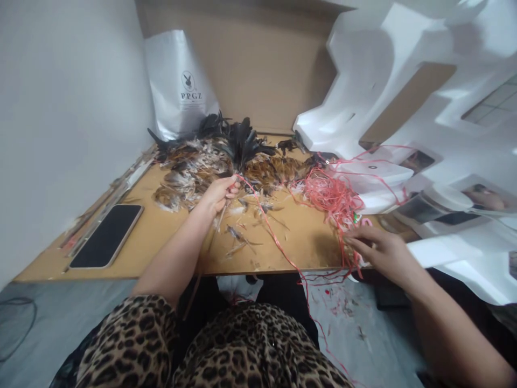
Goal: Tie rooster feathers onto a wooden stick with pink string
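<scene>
wooden-yellow table (301, 237), dark phone (106, 236), piled feathers (194, 167), loose trimmings (238, 240), tangled pink string (329, 191)

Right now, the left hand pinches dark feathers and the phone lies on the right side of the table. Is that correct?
Not quite: the head view shows the phone on the left side of the table. The left hand does pinch dark feathers.
</scene>
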Demonstrator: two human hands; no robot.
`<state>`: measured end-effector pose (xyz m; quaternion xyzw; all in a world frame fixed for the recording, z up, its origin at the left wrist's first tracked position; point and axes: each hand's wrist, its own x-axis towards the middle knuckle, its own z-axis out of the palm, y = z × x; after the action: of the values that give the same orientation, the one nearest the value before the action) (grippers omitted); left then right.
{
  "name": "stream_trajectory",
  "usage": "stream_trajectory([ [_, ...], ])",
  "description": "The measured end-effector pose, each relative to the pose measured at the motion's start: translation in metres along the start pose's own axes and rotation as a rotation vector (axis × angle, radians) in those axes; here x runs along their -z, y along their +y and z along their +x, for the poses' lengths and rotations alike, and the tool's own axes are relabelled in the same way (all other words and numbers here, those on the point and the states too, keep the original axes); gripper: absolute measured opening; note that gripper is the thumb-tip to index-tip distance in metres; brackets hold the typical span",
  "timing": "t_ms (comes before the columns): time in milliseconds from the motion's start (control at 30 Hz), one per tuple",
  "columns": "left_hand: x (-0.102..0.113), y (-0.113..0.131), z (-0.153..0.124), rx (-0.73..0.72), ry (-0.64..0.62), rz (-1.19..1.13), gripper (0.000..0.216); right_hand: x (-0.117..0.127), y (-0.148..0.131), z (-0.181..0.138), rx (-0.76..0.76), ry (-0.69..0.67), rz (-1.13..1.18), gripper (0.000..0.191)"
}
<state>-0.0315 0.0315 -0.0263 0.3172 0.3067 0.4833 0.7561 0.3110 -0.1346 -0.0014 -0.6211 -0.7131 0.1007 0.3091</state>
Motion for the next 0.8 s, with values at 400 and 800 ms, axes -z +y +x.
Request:
stream_trajectory([
  [400, -0.005, -0.022, -0.008, -0.027, -0.002, 0.110, 0.026, -0.138, -0.036, 0.179, -0.108, -0.249, -0.571, 0.028],
  [800, 0.000, -0.032, -0.003, -0.034, -0.010, 0.100, 0.030, -0.137, -0.016, 0.176, -0.113, -0.167, -0.477, 0.025],
])
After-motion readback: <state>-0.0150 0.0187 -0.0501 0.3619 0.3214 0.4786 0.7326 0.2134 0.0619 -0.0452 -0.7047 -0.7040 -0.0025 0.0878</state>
